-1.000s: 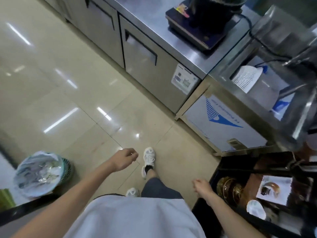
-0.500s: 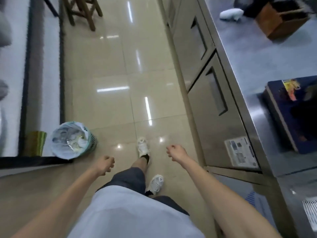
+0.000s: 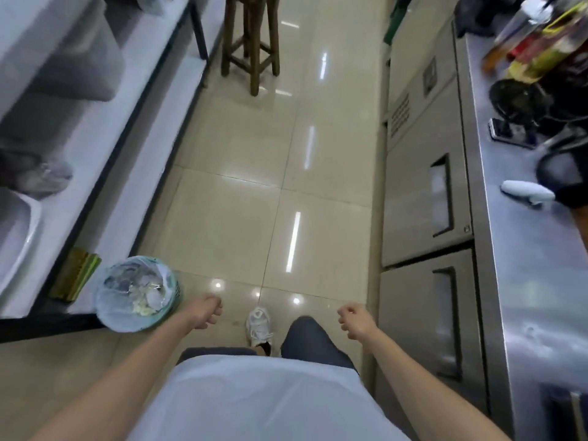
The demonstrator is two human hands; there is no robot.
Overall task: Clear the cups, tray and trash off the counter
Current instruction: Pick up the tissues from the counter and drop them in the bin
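I look down an aisle between two counters. My left hand (image 3: 206, 314) hangs over the floor with loosely curled fingers and holds nothing. My right hand (image 3: 355, 323) hangs the same way, empty, close to the steel cabinet fronts. A green trash bin (image 3: 137, 294) lined with a clear bag and holding trash stands on the floor just left of my left hand. No cups or tray show in this view.
A steel counter (image 3: 521, 281) with cabinet doors runs along the right, carrying a white bottle-like object (image 3: 526, 190), a phone (image 3: 506, 132) and bottles. A white counter (image 3: 73, 148) with a sink runs along the left. A wooden stool (image 3: 251, 43) stands ahead on the tiled floor.
My view has swung left, from the right-hand counter to straight down the aisle. Both hands stay empty and have drifted apart as I walk; the bin now sits beside my left hand.
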